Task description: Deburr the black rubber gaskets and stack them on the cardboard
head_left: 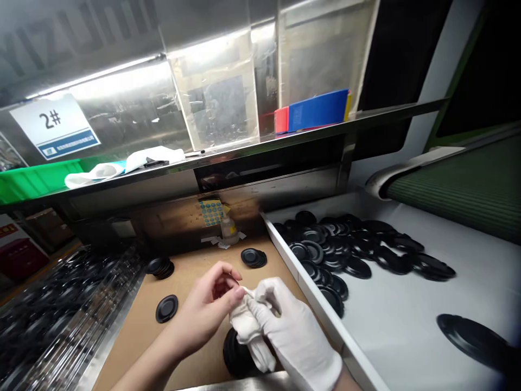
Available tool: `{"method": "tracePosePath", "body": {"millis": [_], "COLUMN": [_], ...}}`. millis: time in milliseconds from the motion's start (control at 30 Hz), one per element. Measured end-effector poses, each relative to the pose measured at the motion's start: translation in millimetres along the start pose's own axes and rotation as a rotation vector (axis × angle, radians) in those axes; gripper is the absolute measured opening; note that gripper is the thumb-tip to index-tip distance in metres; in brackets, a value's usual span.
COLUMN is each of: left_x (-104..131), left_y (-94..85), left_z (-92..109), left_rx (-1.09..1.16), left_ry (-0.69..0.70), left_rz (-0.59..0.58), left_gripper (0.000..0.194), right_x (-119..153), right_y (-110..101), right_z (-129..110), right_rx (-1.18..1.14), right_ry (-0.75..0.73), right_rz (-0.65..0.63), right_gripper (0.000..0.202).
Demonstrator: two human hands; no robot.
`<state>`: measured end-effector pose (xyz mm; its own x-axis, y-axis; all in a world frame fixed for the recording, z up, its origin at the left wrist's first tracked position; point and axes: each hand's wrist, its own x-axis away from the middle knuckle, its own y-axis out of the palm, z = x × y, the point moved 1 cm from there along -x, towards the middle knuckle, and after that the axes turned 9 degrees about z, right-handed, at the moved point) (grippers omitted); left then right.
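Note:
A loose white glove [249, 326] hangs bunched between my two hands. My left hand [209, 301] is bare and pinches the glove's edge between thumb and fingers. White fabric covers my right hand [291, 326], whose fingers grip the same loose glove from the other side. Just below the glove stands a stack of black round discs [236, 353], partly hidden by it. On the brown work surface [195, 331], a single black disc [166, 308] lies left of my hands. Beyond them sit a small pile of discs [253, 257] and another stack [160, 267].
A white-walled tray [391, 331] on the right holds many scattered black discs [350, 244], below a green conveyor belt [468, 179]. Clear packaging with black discs [69, 304] lies left. A bottle [228, 228] stands at the back. A metal shelf [244, 152] crosses above, carrying a green bin [36, 182].

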<state>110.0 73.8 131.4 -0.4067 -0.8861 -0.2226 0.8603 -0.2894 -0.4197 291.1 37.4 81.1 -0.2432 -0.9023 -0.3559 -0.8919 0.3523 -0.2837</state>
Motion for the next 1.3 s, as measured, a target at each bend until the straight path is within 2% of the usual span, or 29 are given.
{"method": "tracePosePath", "body": {"millis": [133, 267, 533, 633, 733, 833, 933, 1033, 1133, 1233, 1300], "left_x": [8, 16, 22, 27, 31, 32, 32, 30, 27, 26, 27], "left_y": [17.8, 30.0, 22.4, 20.6, 20.4, 22.2, 25.7, 27.8, 28.5, 30.7, 32.3], "left_z": [-15, -27, -36, -33, -26, -24, -32, -45, -56, -57, -50], "left_rx": [0.22, 0.37, 0.269, 0.181, 0.097, 0.051, 0.15, 0.411, 0.637, 0.649, 0.495], "left_ry": [-0.088, -0.197, -0.132, -0.09, -0.035, 0.0, -0.045, -0.118, -0.181, -0.147, -0.069], "left_rz": [-0.041, 0.054, 0.189, 0.214, 0.195, 0.186, 0.203, 0.217, 0.183, 0.178, 0.21], "left_gripper": [0.047, 0.045, 0.041, 0.037, 0.032, 0.033, 0.045, 0.057, 0.067, 0.064, 0.052], "right_x": [-3, -2, -3, -4, 1, 6, 5, 2, 1, 2, 4], "right_y": [-3, -2, -4, -3, 8, 20, 21, 19, 24, 31, 33], "right_z": [11, 20, 22, 18, 15, 14, 16, 25, 34, 35, 30], "right_rx": [-0.178, -0.26, -0.328, -0.344, -0.479, -0.682, -0.797, -0.878, -0.945, -0.991, -0.977], "right_ry": [0.156, 0.227, 0.206, 0.191, 0.261, 0.344, 0.371, 0.39, 0.419, 0.418, 0.399], "right_rz": [0.099, 0.115, 0.033, 0.016, -0.143, -0.262, -0.254, -0.272, -0.283, -0.307, -0.309], "right_gripper": [0.027, 0.024, 0.019, 0.032, 0.046, 0.027, 0.02, 0.024, 0.022, 0.029, 0.034]}}
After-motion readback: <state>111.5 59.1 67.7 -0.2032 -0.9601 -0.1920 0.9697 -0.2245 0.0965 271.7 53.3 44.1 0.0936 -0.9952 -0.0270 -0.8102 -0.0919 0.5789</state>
